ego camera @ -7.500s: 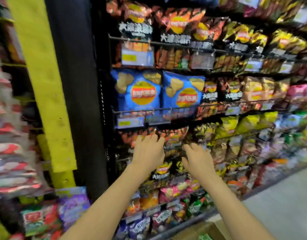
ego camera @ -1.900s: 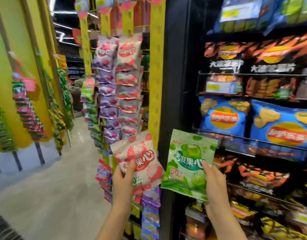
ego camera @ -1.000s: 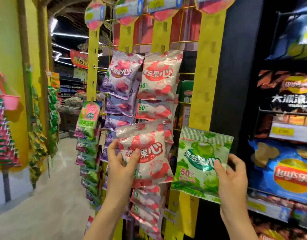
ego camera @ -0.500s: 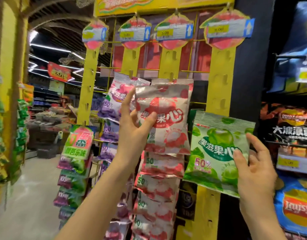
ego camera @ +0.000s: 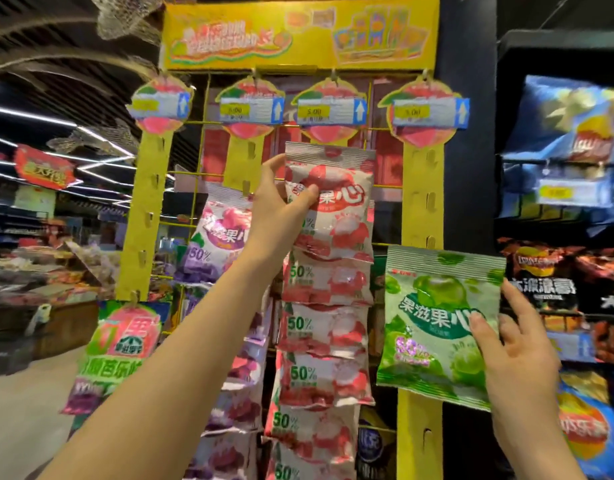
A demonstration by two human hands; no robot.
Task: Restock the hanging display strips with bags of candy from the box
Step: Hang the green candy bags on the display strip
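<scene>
Left hand (ego camera: pixel 276 206) raised high at the display, thumb across the front of a red bag (ego camera: pixel 336 199), fingers behind it; a firm pinch on its left edge. The bag sits at the top of the third strip, its upper edge just below the price tag (ego camera: pixel 328 112) at 12 o'clock. Whether its hole is on a hook cannot be told.

Below it, at 6 o'clock, a column of red bags (ego camera: pixel 324 341) hangs overlapped, each covering the top of the next.

Right hand (ego camera: pixel 516 355) lower, at 4 o'clock from the left. It holds a green bag (ego camera: pixel 433 317) by its right side, thumb on the front, fingers spread behind. This bag is tilted, held in front of the yellow strip (ego camera: pixel 421 209) at far right, whose hooks above it are bare.

At 9 o'clock from the red bag, purple bags (ego camera: pixel 217 244) hang on the second strip. Farther left, the first strip (ego camera: pixel 144 216) carries a green-and-pink pack (ego camera: pixel 125 344) low down.

Yellow header board (ego camera: pixel 298 32) tops the rack. Chip bags (ego camera: pixel 575 126) fill the dark shelving at 3 o'clock.
</scene>
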